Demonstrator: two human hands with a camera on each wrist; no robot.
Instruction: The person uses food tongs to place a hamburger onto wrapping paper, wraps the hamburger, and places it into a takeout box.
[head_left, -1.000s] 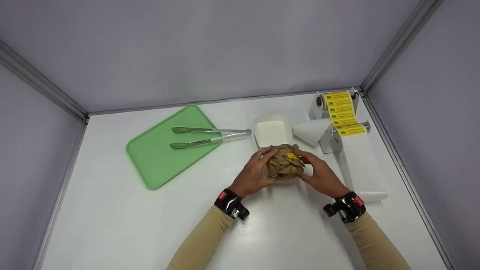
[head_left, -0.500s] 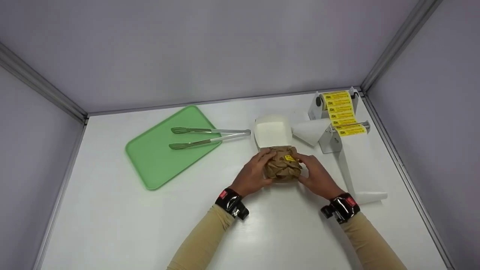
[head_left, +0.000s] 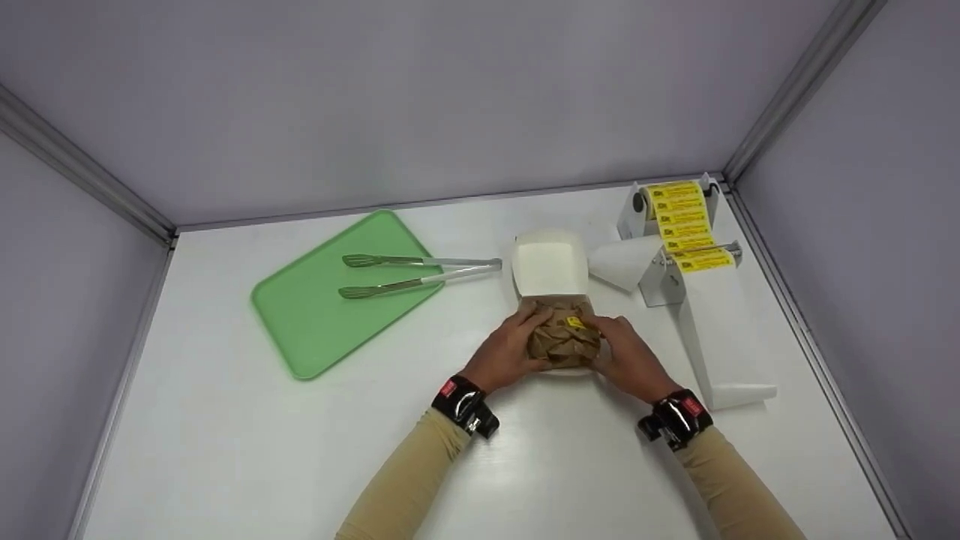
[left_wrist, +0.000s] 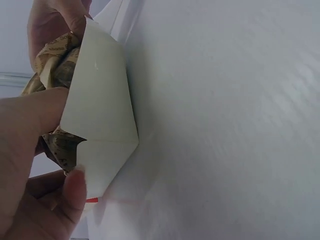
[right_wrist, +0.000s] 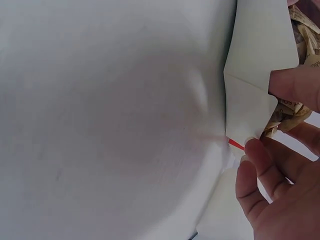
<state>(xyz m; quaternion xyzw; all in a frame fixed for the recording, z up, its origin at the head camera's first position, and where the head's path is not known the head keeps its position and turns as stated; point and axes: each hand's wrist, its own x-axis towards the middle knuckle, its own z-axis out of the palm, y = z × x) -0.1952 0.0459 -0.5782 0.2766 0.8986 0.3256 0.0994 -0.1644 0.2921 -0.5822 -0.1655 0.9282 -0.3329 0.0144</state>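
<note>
A round bundle wrapped in crumpled brown printed paper (head_left: 562, 345), with a small yellow sticker (head_left: 576, 322), sits in the near half of a white clamshell box (head_left: 551, 266). The box's lid is folded back flat, away from the person. From the left, my left hand (head_left: 504, 352) holds the bundle, thumb tucked inside the box wall (left_wrist: 102, 95). My right hand (head_left: 634, 360) grips the opposite side, its thumb also inside the wall (right_wrist: 260, 45) and other fingertips at the box's outer edge. What the paper wraps is hidden.
At the left lies a green tray (head_left: 322, 330), with metal tongs (head_left: 450, 264) resting partly across it. A label dispenser (head_left: 664, 277) carrying a roll of yellow labels (head_left: 681, 217) stands at the right. Beside it lies a white paper cone (head_left: 622, 262).
Both hands have lowered the paper-wrapped bundle and brought it slightly toward the person, down into the box's base. More of the lid and the base's back edge now shows.
</note>
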